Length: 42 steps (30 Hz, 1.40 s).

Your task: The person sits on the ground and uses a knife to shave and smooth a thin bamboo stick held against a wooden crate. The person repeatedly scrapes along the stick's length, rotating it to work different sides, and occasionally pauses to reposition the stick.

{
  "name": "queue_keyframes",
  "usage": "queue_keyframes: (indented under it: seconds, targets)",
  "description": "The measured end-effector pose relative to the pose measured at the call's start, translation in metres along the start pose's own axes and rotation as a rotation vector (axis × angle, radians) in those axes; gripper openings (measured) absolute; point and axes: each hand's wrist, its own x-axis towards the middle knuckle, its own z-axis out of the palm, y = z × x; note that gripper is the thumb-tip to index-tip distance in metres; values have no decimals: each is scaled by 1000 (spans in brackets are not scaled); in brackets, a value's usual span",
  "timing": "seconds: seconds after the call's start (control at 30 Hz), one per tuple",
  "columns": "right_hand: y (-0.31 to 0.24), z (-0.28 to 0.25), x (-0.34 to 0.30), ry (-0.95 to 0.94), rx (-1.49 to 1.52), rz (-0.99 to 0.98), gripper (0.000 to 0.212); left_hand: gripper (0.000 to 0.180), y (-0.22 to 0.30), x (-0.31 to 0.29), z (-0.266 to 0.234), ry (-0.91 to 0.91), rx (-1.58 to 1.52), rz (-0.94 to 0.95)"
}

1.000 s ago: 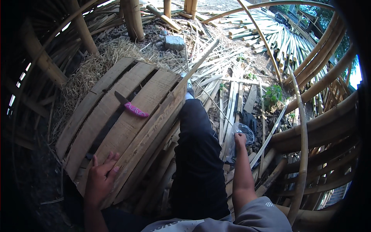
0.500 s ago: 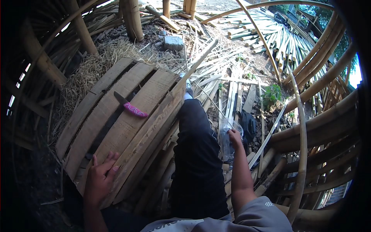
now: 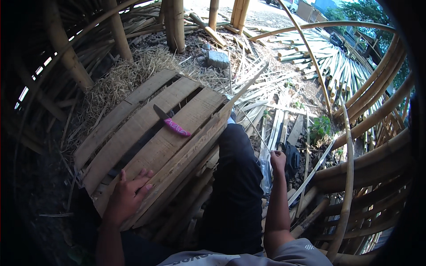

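At your upper left you see a heap of dry straw [image 3: 133, 71], with two bamboo posts [image 3: 117, 33] rising behind it. Past the straw, a thick bamboo post [image 3: 174, 26] stands upright, and a grey block [image 3: 218, 59] sits near its foot on the littered ground [image 3: 199, 68]. Ahead of you, pale strips [image 3: 254, 105] lie criss-crossed in the sunlight. At your upper right, cut poles [image 3: 330, 60] lie fanned out in a large pile, with green trees [image 3: 375, 13] further back. A small leafy plant [image 3: 319, 128] grows right of the strips, and nearer you a thin curved pole [image 3: 349, 150] crosses in front of thick rails [image 3: 372, 162]
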Motion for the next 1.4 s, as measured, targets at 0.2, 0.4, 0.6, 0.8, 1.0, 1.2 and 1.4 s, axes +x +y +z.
queue_keyframes:
  seconds: [0.2, 0.4, 0.6, 0.8, 1.0, 1.2, 1.4]
  targets:
    - [-297, -18, -82, -312, 185, -643, 31, 34, -9, -2, -7, 41, 72, -11]
    - [-476, -41, -171, -615, -21, -1052, 31, 32, -18, -23, -42, 184, 191, 27]
    - [-488, 41, -187, 63, 1130, -1057, 28, 26, -15, -36, -71, 277, 0, -138]
    - [-425, 105, -160, -491, -350, -999, 46, 18, -36, -43, -68, 438, 23, -166]
    - [-421, 107, -182, -858, -981, -1018, 47, 17, -45, -40, -52, 459, -37, -258]
    - [-409, 113, -145, -930, -1046, -1161, 31, 18, -54, -37, -41, 375, 81, -243]
    - [-394, 84, -104, -432, -490, -1030, 15, 24, -48, -26, -28, 371, 82, -166]
